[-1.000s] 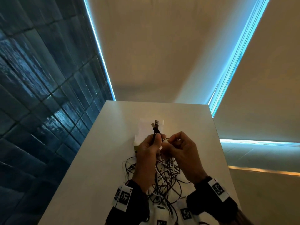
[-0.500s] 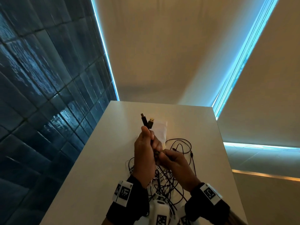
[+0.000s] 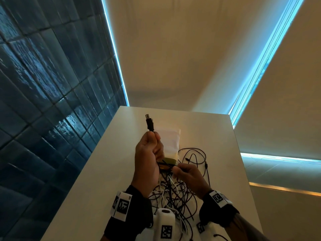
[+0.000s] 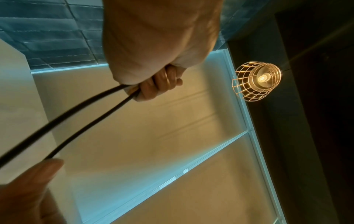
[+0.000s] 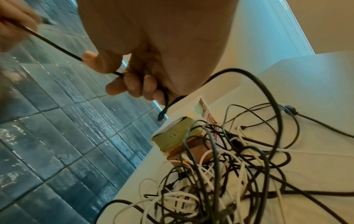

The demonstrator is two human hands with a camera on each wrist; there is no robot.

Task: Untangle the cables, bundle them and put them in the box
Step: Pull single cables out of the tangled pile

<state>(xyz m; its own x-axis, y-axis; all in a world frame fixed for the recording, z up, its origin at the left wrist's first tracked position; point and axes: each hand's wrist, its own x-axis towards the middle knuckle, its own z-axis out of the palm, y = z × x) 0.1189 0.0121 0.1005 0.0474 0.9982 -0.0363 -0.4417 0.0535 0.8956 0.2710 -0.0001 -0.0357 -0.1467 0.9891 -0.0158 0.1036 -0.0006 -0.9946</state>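
Note:
My left hand (image 3: pixel 152 137) is raised over the table and grips a black cable (image 3: pixel 149 123), whose plug ends stick up above the fist. In the left wrist view two black strands (image 4: pixel 86 113) run down from the curled fingers (image 4: pixel 161 81). Lower and to the right, my right hand (image 3: pixel 175 169) pinches the same cable (image 5: pixel 63 50) between thumb and fingers. A tangle of black and white cables (image 3: pixel 173 193) lies under both hands. The small white and green box (image 3: pixel 171 145) stands just beyond them, partly hidden by my left hand and half draped by the tangle (image 5: pixel 220 174).
The white table (image 3: pixel 97 171) is narrow, with a blue tiled wall (image 3: pixel 43 101) close along its left edge. Its right edge drops off to the floor. A loose black cable loop (image 3: pixel 192 155) lies right of the box. A wire cage lamp (image 4: pixel 256 80) hangs overhead.
My left hand has lifted the plug ends higher and further away. The black cable has drawn out between the hands, while the right hand has sunk toward the tangle.

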